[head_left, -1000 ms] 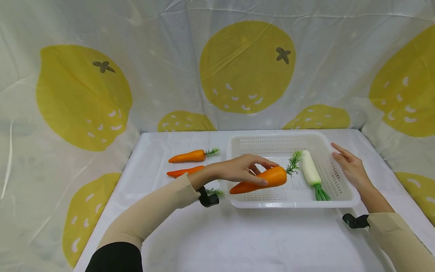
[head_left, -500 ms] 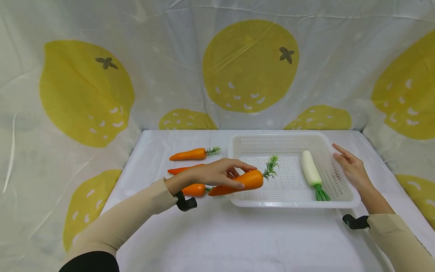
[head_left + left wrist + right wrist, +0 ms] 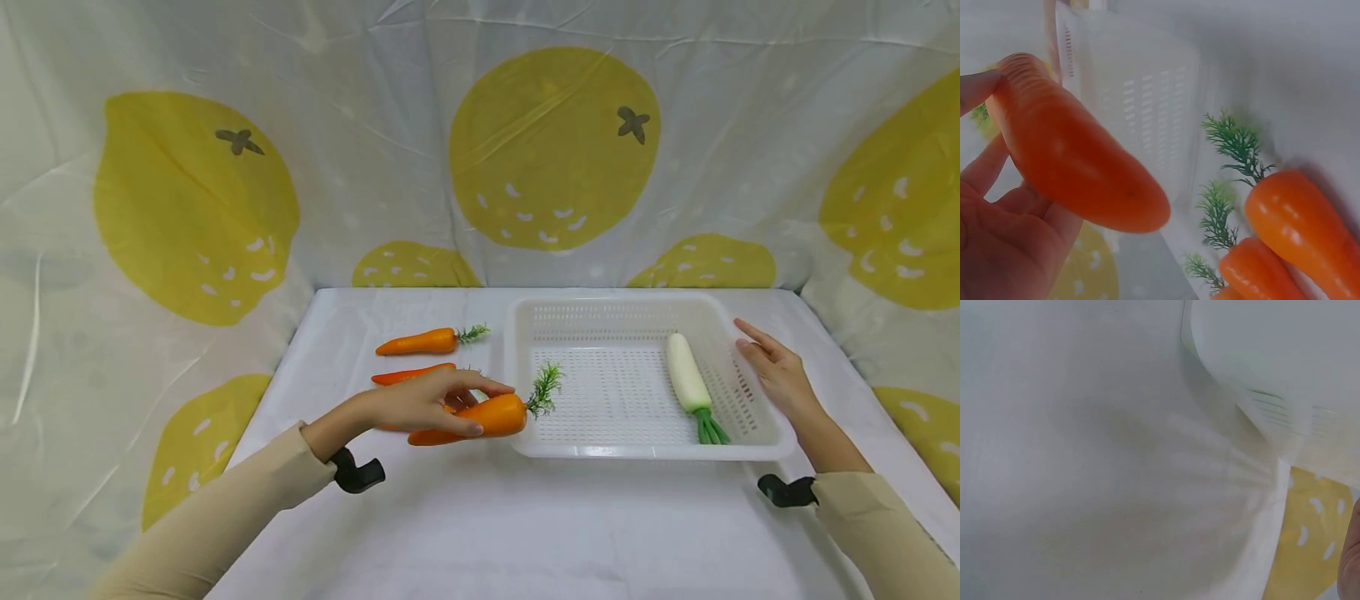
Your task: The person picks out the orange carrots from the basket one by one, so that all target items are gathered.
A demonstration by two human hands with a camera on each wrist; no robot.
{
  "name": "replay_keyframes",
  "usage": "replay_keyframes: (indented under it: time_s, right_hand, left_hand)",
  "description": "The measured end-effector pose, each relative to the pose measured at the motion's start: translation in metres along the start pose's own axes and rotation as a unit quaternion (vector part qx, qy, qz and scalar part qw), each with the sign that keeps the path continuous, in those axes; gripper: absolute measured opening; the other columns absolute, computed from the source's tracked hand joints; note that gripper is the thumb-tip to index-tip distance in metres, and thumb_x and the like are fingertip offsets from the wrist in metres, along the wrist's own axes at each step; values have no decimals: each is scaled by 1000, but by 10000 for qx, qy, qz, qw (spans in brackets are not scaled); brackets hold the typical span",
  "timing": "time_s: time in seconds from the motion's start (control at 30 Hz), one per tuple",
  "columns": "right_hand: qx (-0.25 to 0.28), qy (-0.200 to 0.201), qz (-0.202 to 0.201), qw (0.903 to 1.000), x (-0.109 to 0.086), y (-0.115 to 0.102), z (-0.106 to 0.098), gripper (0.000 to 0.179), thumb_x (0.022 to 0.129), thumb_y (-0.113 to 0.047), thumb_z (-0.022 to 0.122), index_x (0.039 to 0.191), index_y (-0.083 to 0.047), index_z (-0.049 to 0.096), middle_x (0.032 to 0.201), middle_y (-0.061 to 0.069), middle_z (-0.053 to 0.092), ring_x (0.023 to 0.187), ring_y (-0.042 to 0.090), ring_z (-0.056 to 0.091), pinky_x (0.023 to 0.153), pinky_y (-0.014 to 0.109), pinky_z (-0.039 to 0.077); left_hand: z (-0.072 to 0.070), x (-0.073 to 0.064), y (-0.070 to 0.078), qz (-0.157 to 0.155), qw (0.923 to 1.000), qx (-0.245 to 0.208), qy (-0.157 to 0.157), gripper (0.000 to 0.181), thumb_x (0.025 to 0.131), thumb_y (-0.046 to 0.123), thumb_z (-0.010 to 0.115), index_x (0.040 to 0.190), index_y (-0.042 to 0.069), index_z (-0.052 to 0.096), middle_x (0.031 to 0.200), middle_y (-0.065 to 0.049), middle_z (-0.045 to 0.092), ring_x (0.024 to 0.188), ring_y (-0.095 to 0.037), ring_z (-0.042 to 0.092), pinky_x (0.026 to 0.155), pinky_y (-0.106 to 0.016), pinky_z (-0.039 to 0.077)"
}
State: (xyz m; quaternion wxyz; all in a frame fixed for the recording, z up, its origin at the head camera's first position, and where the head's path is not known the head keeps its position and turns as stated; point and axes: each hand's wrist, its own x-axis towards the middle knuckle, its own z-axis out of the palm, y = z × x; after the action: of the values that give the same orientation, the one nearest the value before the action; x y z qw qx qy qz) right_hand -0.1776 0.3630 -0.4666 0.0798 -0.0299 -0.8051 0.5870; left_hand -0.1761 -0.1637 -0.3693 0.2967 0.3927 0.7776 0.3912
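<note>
My left hand [image 3: 435,402] holds a plump orange carrot [image 3: 501,415] with a green leafy top, its tip pointing left. It hovers just left of the white plastic basket [image 3: 645,452], over the table. In the left wrist view, thumb and fingers pinch the carrot [image 3: 1079,156] near its thick end. A white radish [image 3: 686,371] with green stems lies inside the basket at the right. My right hand [image 3: 778,375] touches the basket's right side with fairly straight fingers; only its edge [image 3: 1350,559] shows in the right wrist view.
Left of the basket lie an orange carrot [image 3: 422,342] at the back and a redder carrot [image 3: 397,377] in front of it. Another is mostly hidden behind my left hand. A lemon-print curtain [image 3: 555,150] hangs behind the white table [image 3: 570,533].
My left hand has carried the carrot leftward, from above the basket to outside its left rim. The right hand and the radish stay where they were.
</note>
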Motion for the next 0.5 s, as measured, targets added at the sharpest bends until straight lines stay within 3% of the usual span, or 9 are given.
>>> replay_keyframes:
  time_s: [0.27,0.5]
  right_hand:
    - [120,50,-74,9999,1,2,0,45,103,-19,56,147,-29,51,83,-22,61,75,-6,54,62,9,45]
    - [50,56,-73,9999,0,1,0,46,104,-21,56,149,-27,49,82,-21,61,73,-6,54,61,10,45]
  left_hand:
    - [7,-27,-16,-9,10000,-71,-3,56,93,22,72,146,23,53,129,8,61,101,-20,59,86,-31,50]
    - [12,-45,-32,-31,9996,-229,-182,54,93,17,71,145,16,54,121,1,64,101,-22,59,93,-33,51]
